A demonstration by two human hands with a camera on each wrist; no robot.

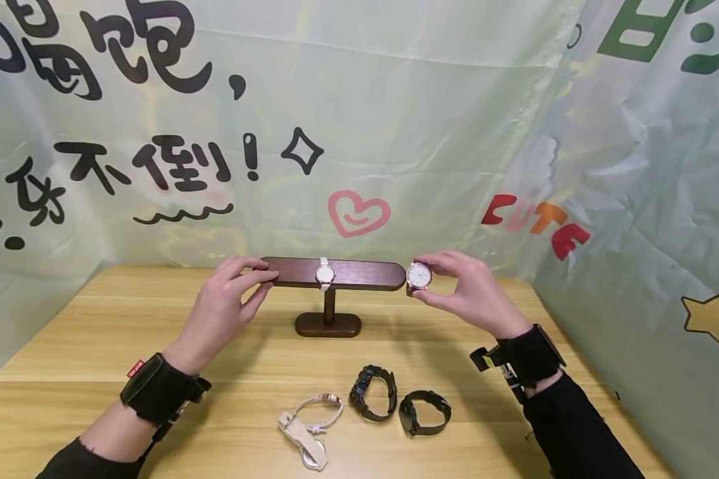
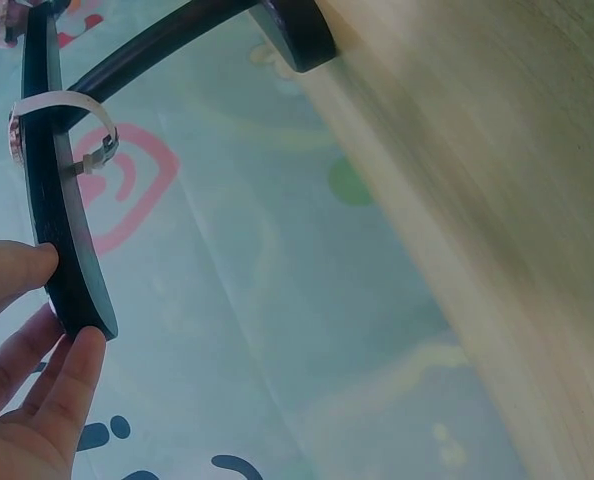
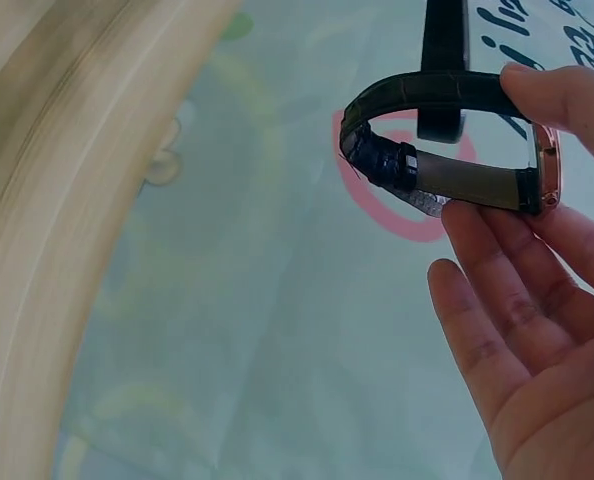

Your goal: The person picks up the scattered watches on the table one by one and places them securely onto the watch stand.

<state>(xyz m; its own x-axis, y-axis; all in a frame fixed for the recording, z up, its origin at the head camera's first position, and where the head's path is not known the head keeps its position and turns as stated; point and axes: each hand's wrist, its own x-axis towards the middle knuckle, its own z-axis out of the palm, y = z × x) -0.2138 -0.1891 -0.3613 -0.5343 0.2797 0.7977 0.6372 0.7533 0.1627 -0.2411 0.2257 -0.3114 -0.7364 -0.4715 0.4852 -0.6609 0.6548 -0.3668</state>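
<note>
Probably light and hard, with scratchable glass and a bendable band: grasp the round rose-gold watch with white dial and dark leather-look strap [image 1: 419, 275] where joined to it. Pinched there between right fingers [image 1: 446, 261] and thumb, parted to the case's span, just beside the dark-brown wooden T-shaped stand [image 1: 371, 274]. Gripped, at the opposite end, between left fingers [image 1: 245, 266] and thumb.

Dark-strapped watch [image 1: 419, 275] (strap looped, white dial showing) just beside right end of upright brown stand [image 1: 365, 275].
</note>
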